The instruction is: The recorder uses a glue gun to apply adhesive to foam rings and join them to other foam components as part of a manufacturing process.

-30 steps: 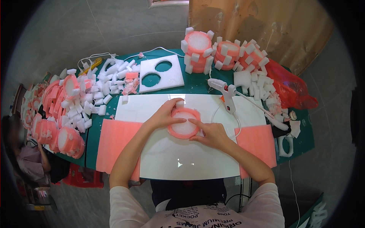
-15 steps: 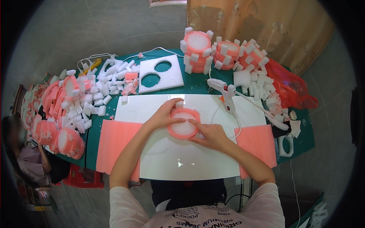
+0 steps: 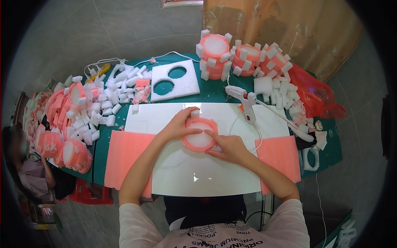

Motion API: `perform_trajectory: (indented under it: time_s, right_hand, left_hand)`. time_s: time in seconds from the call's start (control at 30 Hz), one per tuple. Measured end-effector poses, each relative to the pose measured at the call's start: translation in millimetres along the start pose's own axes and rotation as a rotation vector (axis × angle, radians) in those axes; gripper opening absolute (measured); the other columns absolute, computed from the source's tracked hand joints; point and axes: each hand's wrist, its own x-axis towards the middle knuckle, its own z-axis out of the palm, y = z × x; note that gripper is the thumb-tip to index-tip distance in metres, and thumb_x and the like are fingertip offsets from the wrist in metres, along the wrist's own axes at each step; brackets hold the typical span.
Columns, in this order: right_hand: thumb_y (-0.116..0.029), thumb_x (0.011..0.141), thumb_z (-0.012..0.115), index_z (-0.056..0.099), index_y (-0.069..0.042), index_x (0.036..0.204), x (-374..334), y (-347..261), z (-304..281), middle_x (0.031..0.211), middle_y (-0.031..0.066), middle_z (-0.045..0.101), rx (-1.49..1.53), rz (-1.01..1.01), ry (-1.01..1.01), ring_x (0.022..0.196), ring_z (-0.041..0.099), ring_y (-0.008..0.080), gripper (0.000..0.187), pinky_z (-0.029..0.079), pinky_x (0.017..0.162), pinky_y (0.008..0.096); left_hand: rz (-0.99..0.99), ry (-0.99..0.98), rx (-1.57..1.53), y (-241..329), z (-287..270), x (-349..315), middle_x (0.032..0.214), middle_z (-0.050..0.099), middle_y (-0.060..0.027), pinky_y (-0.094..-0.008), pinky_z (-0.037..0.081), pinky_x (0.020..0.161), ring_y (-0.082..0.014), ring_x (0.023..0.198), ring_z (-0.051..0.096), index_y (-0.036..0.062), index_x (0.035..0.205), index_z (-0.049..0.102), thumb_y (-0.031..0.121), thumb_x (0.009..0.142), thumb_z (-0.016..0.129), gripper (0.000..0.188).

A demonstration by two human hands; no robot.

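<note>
Left hand: the left hand (image 3: pixel 180 126) is resting on the far-left rim of the round pink foam ring with a white centre (image 3: pixel 199 134), its fingers curling together over the ring's edge and pressing on it.
Right hand: the right hand (image 3: pixel 228 147) is lying on the near-right rim of the same ring, fingers stretched out flat, with the index fingertip reaching onto the white centre; it is pressing rather than gripping.
Ring: it is lying flat on the glossy white board (image 3: pixel 215 165), near the board's middle, between the two hands; a small white foam block (image 3: pixel 194 113) is standing touching its far edge.
Board: it is sitting on the green tabletop (image 3: pixel 331 149), with a flat pink foam sheet (image 3: pixel 124 159) sticking out from under its left side and another pink foam sheet (image 3: pixel 279 157) on its right.
Glue gun: a white hot glue gun (image 3: pixel 245 99) is standing on the far right part of the board, well apart from the hands, its cord trailing to the right.
Far side: a white foam square with two round holes (image 3: pixel 173 80) is lying left of centre; stacks of finished pink rings studded with white blocks (image 3: pixel 231 60) are standing behind the glue gun.
Left side: a heap of loose white foam blocks (image 3: pixel 101 109) is lying beside more pink rings (image 3: pixel 62 132).
Right edge: a red plastic bag (image 3: pixel 314 97) is lying by more white blocks.
</note>
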Motion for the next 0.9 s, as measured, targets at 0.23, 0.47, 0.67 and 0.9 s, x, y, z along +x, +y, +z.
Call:
perform_trajectory:
  time_s: [0.23,0.47,0.67,0.9]
  right_hand:
    - [-0.041,0.075,0.066,0.043,-0.015,0.127,-0.2,-0.2,-0.1,0.071,0.0069,0.06,-0.015,-0.005,-0.005,0.058,0.059,0.0262,0.063,0.044,0.05,0.0355]
    - [-0.041,0.075,0.066,0.043,-0.014,0.126,-0.3,0.6,0.7,0.071,0.0069,0.06,-0.016,-0.014,0.003,0.058,0.059,0.0261,0.063,0.044,0.05,0.0353]
    - [-0.04,0.075,0.066,0.043,-0.014,0.126,-0.2,-0.2,-0.5,0.071,0.0073,0.06,-0.008,0.002,-0.017,0.058,0.059,0.0263,0.062,0.043,0.05,0.0353]
    - [-0.04,0.075,0.066,0.042,-0.013,0.127,-0.2,0.0,-0.2,0.072,0.0071,0.06,-0.011,0.003,-0.019,0.059,0.06,0.0264,0.063,0.043,0.05,0.0354]
  left_hand:
    - [-0.005,0.005,0.001,1.4,-0.1,-0.6,0.106,0.05,-0.0152,-0.0334,0.042,0.086,-0.0259,0.095,0.05,0.006,0.126,0.043,0.03,0.065,0.075,0.073]
    - [0.006,0.013,-0.02,0.7,0.8,-0.8,0.105,0.05,-0.0148,-0.033,0.042,0.086,-0.0255,0.094,0.05,0.0065,0.126,0.043,0.029,0.065,0.075,0.072]
    - [-0.004,0.011,-0.002,1.7,0.2,-1.0,0.105,0.05,-0.0147,-0.0331,0.042,0.085,-0.0253,0.094,0.05,0.0064,0.126,0.043,0.03,0.065,0.075,0.073]
    - [-0.004,0.012,-0.002,1.8,0.4,-1.0,0.104,0.05,-0.0147,-0.0332,0.042,0.084,-0.0255,0.093,0.05,0.0062,0.126,0.043,0.031,0.065,0.075,0.073]
